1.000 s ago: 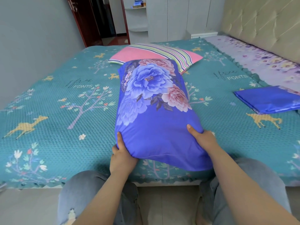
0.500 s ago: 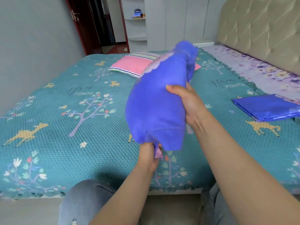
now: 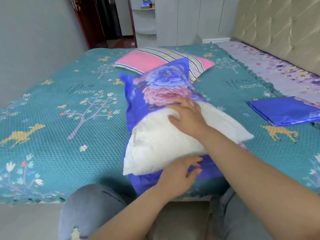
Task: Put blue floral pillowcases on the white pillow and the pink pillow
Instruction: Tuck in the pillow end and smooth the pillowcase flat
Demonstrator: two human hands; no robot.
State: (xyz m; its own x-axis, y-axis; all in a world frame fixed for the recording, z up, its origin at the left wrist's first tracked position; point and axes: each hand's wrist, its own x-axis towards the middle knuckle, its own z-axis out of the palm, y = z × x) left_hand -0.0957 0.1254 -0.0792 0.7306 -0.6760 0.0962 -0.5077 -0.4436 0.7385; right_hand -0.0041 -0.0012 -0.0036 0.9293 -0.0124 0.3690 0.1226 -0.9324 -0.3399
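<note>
Plump white pillow (image 3: 164,144) half out of glossy blue floral pillowcase (image 3: 166,84) on quilted teal bedspread (image 3: 52,153) — right hand (image 3: 188,116) flat on it, fingers spread; left hand (image 3: 180,172) at the case's near edge, fingers loosely apart.

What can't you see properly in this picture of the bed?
- Far end of the white pillow, head view: hidden inside the blue floral pillowcase.
- Part of the pink pillow, head view: covered by that pillowcase's corner.
- Folded blue pillowcase, head view: cut off by the right edge.
- Things on the shelf, head view: too small and blurry.
- Left hand fingers: blurred, so any grip is unclear.
</note>
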